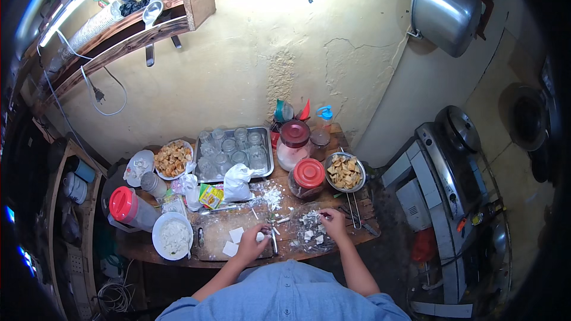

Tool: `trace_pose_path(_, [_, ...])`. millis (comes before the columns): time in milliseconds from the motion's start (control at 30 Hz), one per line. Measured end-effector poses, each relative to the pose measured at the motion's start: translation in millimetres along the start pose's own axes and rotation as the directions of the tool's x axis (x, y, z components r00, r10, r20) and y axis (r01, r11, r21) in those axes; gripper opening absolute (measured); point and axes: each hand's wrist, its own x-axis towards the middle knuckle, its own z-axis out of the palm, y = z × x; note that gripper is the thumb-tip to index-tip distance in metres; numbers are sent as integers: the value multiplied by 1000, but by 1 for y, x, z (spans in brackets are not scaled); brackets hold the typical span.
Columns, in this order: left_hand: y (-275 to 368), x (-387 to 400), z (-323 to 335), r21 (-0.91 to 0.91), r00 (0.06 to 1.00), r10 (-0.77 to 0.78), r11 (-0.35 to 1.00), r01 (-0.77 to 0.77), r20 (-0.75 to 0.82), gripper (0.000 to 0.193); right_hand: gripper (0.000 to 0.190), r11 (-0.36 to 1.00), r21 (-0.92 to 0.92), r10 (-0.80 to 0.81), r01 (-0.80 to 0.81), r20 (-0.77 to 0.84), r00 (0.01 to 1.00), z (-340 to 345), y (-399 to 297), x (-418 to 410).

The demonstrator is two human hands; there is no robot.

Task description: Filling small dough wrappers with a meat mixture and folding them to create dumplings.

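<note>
My left hand (254,240) is curled around a small white piece of dough (260,236) over the right part of a floured wooden board (214,234). Two flat white dough squares (236,234) lie on the board beside it. Near its fingertips are a metal utensil (274,243) and thin dough scraps (282,220). My right hand (334,223) has thumb and fingers drawn together over a clear plastic sheet (330,245). Several floured dough pieces (308,235) lie on that sheet. Whether the right fingertips pinch a piece or only touch one is too small to tell.
A white bowl of flour mixture (174,236) and a red-lidded pitcher (125,207) stand left. Behind are a flour bag (238,183), a metal tray (270,156) of glasses, red-lidded jars (309,174) and a strainer of fried pieces (345,171). A stove (439,174) stands right.
</note>
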Motion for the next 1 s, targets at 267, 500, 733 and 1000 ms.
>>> trace_pose_path(267, [93, 33, 11, -406, 989, 121, 911, -77, 82, 33, 19, 950, 309, -53, 34, 55, 997, -24, -128, -32])
trace_pose_path(500, [125, 34, 8, -603, 991, 121, 795, -60, 62, 37, 18, 942, 187, -268, 280, -90, 959, -43, -170, -48])
trace_pose_path(733, [132, 36, 4, -714, 988, 99, 700, 14, 116, 41, 23, 904, 373, -194, 209, -78, 978, -39, -163, -55])
trace_pose_path(1000, [135, 38, -1, -644, 981, 179, 760, -87, 78, 44, 24, 639, 768, -136, -31, 153, 979, -36, -160, -52])
